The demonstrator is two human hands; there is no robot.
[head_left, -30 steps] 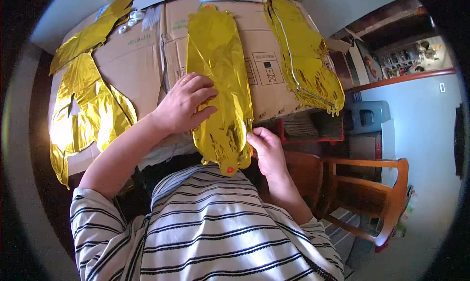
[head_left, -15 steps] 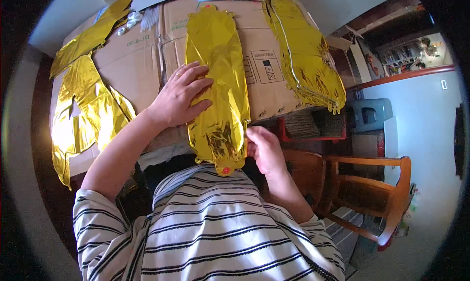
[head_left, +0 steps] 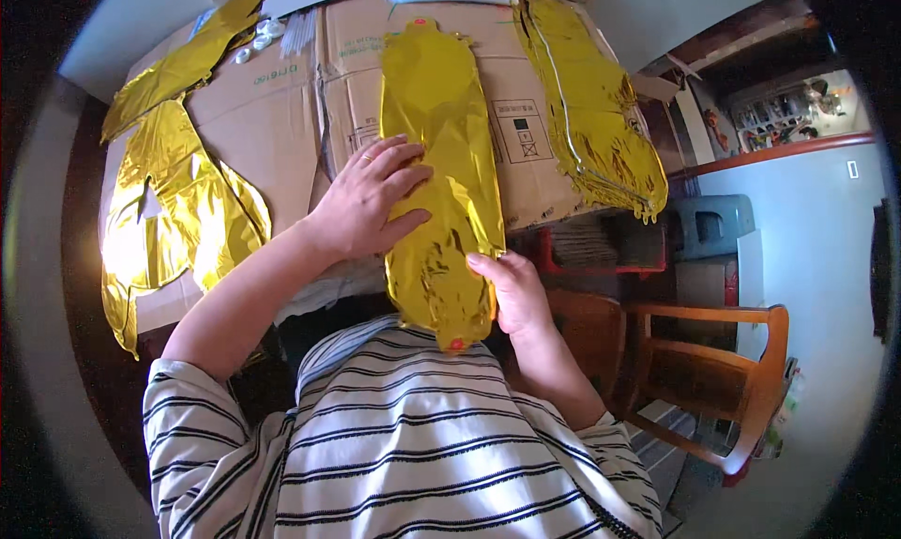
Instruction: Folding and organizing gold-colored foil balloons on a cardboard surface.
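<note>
A: Room near the body is tight: the right hand [head_left: 514, 293] sits just off the near edge of the cardboard sheet [head_left: 282, 135], its fingers curled round the lower end of the gold foil balloon [head_left: 439, 163], which overhangs that edge toward the striped shirt [head_left: 394, 445].

B: And the left hand [head_left: 368, 201]?

A: It lies flat, fingers spread, pressing on the balloon's left side at mid-length; it grips nothing.

B: Space to the sides?

A: More crumpled gold foil [head_left: 174, 201] lies well to the left, a fringed gold foil piece [head_left: 596, 116] near on the right. A wooden chair [head_left: 713, 379] stands beyond the right edge, lower down.

B: How does the balloon look?

A: Long, deflated, wrinkled, shiny yellow-gold, a red dot at each end, stretched from the near edge to the far one.
</note>
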